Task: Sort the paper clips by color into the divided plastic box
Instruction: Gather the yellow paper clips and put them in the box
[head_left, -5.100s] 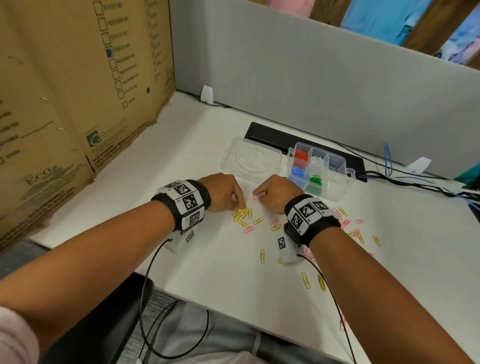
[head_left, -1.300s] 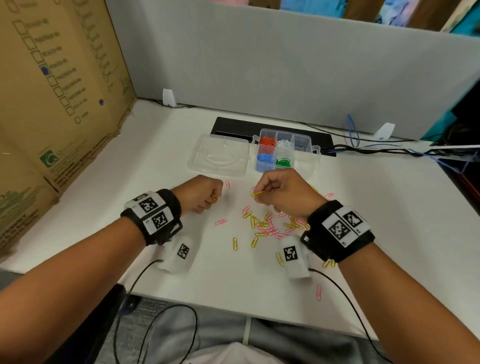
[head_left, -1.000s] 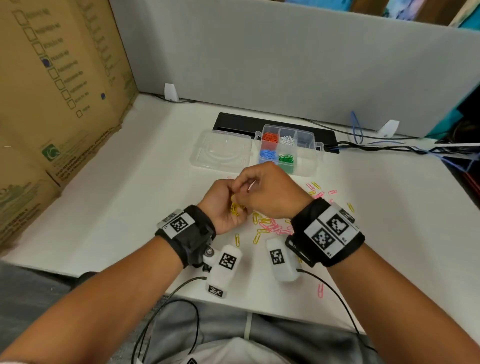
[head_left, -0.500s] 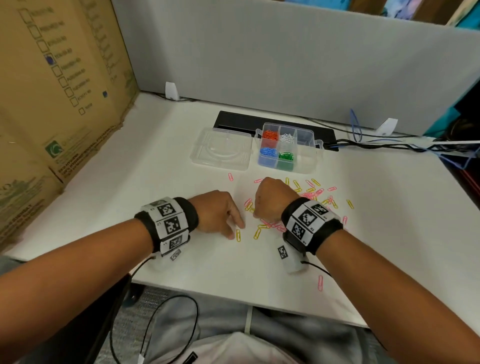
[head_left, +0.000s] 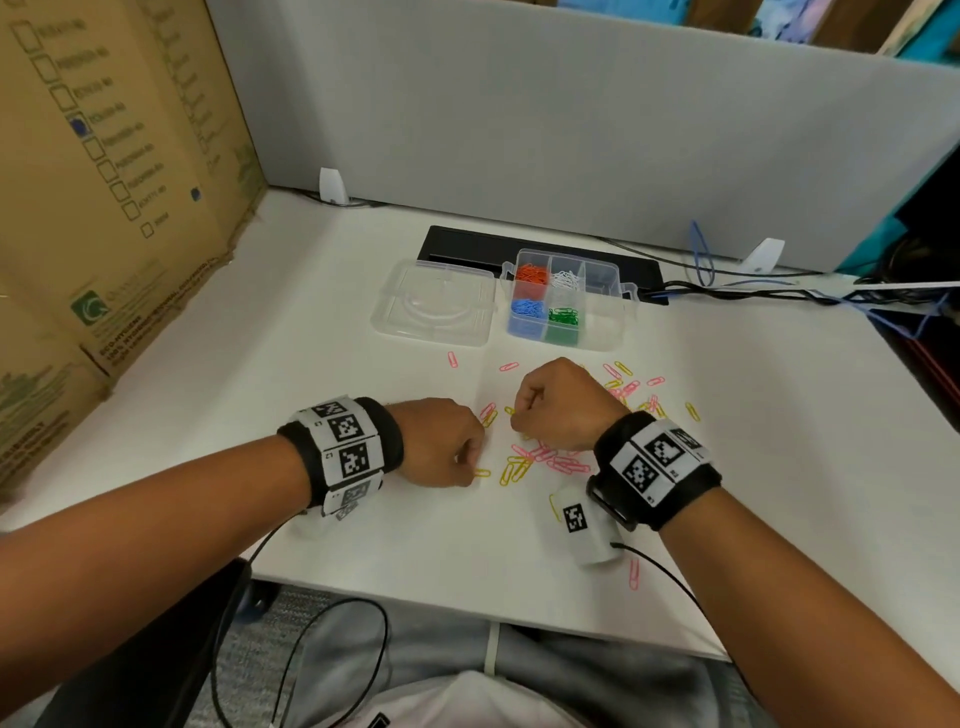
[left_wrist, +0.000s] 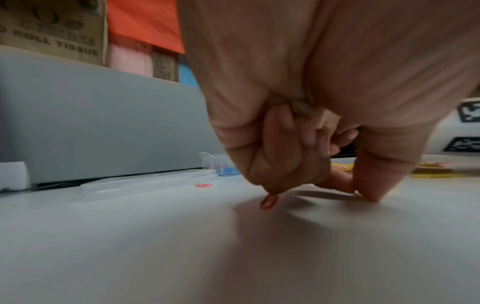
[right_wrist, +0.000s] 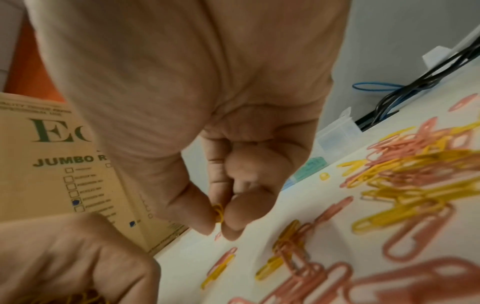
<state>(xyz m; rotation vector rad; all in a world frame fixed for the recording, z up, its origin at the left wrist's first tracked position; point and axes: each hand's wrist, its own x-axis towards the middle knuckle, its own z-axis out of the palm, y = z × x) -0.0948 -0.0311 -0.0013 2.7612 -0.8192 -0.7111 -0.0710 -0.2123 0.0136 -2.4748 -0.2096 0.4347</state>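
Yellow and pink paper clips (head_left: 550, 460) lie scattered on the white table (head_left: 311, 364). The clear divided box (head_left: 602, 332) behind them holds orange, white, blue and green clips in separate compartments. My left hand (head_left: 470, 457) is curled low on the table beside a yellow clip (head_left: 481, 473); its thumb and forefinger (left_wrist: 371, 185) touch the surface, and yellow clips (right_wrist: 78, 298) show inside its fist. My right hand (head_left: 519, 415) pinches one yellow clip (right_wrist: 218, 212) between thumb and forefinger just above the pile.
The box's open lid (head_left: 434, 304) lies flat to its left. A black strip (head_left: 467, 247) and cables (head_left: 753, 293) run along the back by the grey partition. Cardboard boxes (head_left: 104, 208) stand at the left. A single pink clip (head_left: 634, 571) lies near the front edge.
A second ago both hands met above the pile. They have since parted and come down to the table, the left by a yellow clip, the right into the pile.
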